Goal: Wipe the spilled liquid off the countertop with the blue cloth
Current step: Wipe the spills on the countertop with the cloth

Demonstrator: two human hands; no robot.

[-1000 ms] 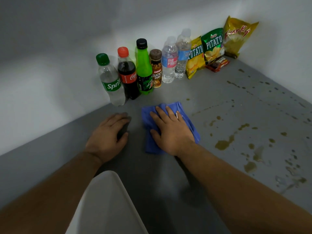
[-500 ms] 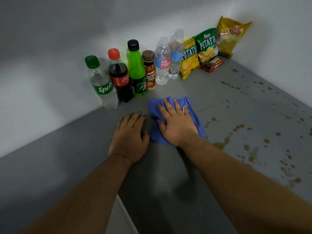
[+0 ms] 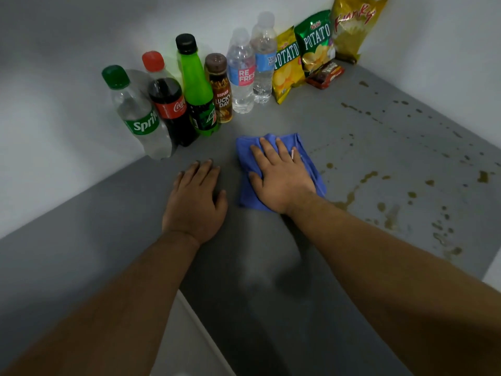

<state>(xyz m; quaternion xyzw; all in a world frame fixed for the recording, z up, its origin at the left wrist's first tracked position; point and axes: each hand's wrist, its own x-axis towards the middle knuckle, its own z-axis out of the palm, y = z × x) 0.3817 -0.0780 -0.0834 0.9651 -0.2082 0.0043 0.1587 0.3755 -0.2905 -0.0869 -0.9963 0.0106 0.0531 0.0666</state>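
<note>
The blue cloth (image 3: 244, 158) lies on the countertop (image 3: 271, 267), just left of the spilled liquid (image 3: 349, 196). My right hand (image 3: 282, 180), spread flat, presses it for wiping. My left hand (image 3: 195, 202), flat too, steadies me.

Right hand (image 3: 282, 180) flat on blue cloth (image 3: 246, 191)

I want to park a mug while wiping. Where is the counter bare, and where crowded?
Bare: the counter left of the left hand, up to the wall, and the strip between both forearms. Crowded: bottles and chip bags line the back wall; spill spots cover the counter right of the blue cloth.
</note>
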